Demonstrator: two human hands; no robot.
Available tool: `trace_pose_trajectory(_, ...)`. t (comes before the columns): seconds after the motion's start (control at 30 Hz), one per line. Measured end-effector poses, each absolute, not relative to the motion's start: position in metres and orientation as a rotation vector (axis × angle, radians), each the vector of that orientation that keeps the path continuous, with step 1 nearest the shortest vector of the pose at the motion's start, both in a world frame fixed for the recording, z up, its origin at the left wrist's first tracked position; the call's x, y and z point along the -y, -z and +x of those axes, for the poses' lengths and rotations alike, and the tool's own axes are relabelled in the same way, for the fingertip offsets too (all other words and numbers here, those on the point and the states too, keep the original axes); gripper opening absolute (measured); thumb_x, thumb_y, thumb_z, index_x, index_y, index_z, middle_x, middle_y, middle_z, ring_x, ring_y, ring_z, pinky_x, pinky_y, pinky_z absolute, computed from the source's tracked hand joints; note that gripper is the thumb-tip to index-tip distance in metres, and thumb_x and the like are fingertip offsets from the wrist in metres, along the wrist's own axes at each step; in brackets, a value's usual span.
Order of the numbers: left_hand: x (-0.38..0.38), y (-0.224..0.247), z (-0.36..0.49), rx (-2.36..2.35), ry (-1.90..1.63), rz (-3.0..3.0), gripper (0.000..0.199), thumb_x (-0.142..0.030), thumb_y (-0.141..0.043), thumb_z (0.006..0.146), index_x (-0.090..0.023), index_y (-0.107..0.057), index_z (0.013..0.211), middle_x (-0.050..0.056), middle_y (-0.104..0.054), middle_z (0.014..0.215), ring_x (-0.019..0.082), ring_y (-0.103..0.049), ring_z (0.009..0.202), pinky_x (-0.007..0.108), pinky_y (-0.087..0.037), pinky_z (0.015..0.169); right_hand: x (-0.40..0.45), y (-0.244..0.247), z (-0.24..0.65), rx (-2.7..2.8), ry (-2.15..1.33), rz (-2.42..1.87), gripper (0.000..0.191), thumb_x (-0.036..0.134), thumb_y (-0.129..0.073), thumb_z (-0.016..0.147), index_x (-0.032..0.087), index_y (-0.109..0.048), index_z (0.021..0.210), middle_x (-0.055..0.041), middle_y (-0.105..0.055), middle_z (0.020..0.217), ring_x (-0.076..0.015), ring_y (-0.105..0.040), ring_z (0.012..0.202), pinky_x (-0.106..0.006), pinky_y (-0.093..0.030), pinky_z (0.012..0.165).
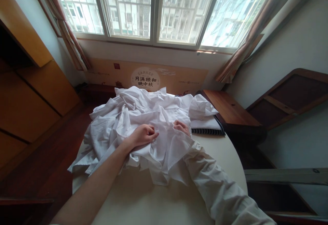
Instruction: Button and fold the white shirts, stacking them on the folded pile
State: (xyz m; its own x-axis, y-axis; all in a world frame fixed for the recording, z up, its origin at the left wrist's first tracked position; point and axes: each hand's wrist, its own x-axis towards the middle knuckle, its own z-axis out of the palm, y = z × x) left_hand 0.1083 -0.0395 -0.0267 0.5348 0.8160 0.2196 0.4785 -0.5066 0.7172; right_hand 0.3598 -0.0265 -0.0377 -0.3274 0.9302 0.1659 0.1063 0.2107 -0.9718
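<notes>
Table (143,201): cream, rounded; its bare front part lies nearer than the fingers.
Left hand (146,134): bare forearm, fingers curled in, gripping white cloth.
Right hand (182,128): beige sleeve (217,180), fingertips pinching the same cloth.
White cloth (162,153): between both hands, loose corners hanging below the fingers.
White pile (105,126): crumpled, left of and beyond the left fingers.
Striped piece (208,131): black with pale stripes, right of the right fingers, white fabric on it.
Cabinet (38,92): far left of the left fingers, orange-brown doors closed; contents of its dark upper recess cannot be told.
Panel (107,68): straight beyond the fingers, reading 月满颐和 映中秋; arched letters above and smaller side print are too blurred to read.
Windows (130,13): farthest beyond the fingers, barred, apartment buildings outside.
</notes>
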Motion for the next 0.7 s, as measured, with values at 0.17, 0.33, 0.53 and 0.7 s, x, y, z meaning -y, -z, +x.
trace_pose_trajectory(0.17, 0.029, -0.005, 0.095, -1.474, -0.924, 2.218, 0.031, -0.047, -0.064, 0.096, -0.021, -0.068, 0.078, 0.004, -0.073, 0.093, 0.018, -0.066, 0.076, 0.029, -0.049, 0.072, 0.023, 0.000, 0.385, 2.109, -1.167, -0.958, 0.047, 0.063, -0.063, 0.092, 0.022, -0.068, 0.072, -0.0033, -0.066, 0.069, -0.0191, -0.060, 0.066, -0.032, -0.048, 0.066)
trace_pose_trajectory(0.33, -0.020, -0.029, 0.056, -2.186, -0.972, 2.080, 0.048, -0.056, -0.074, 0.086, -0.020, -0.067, 0.116, 0.014, -0.071, 0.123, 0.033, -0.067, 0.116, 0.042, -0.050, 0.100, -0.029, -0.030, 0.427, 2.027, -0.023, -1.347, 0.029, 0.049, -0.066, 0.091, 0.023, -0.071, 0.104, -0.0126, -0.075, 0.117, -0.0335, -0.065, 0.113, -0.047, -0.049, 0.103)
trace_pose_trajectory(0.53, -0.072, -0.032, 0.016, -2.424, -0.585, 1.929, 0.093, -0.071, -0.077, 0.074, -0.014, -0.053, 0.144, 0.026, -0.062, 0.144, 0.044, -0.058, 0.133, 0.051, -0.047, 0.108, -0.101, -0.032, 0.469, 1.980, 0.265, -1.993, 0.078, 0.053, -0.080, 0.078, 0.015, -0.057, 0.142, -0.0228, -0.064, 0.143, -0.0381, -0.058, 0.132, -0.049, -0.041, 0.111)
trace_pose_trajectory(0.7, -0.084, -0.039, 0.004, -2.413, -0.643, 1.916, 0.087, -0.072, -0.077, 0.073, -0.019, -0.060, 0.140, 0.026, -0.060, 0.145, 0.046, -0.061, 0.128, 0.051, -0.048, 0.102, -0.111, -0.036, 0.467, 2.076, 0.070, -2.187, 0.025, 0.032, -0.068, 0.088, 0.018, -0.076, 0.107, -0.0185, -0.077, 0.112, -0.0314, -0.071, 0.108, -0.041, -0.043, 0.098)
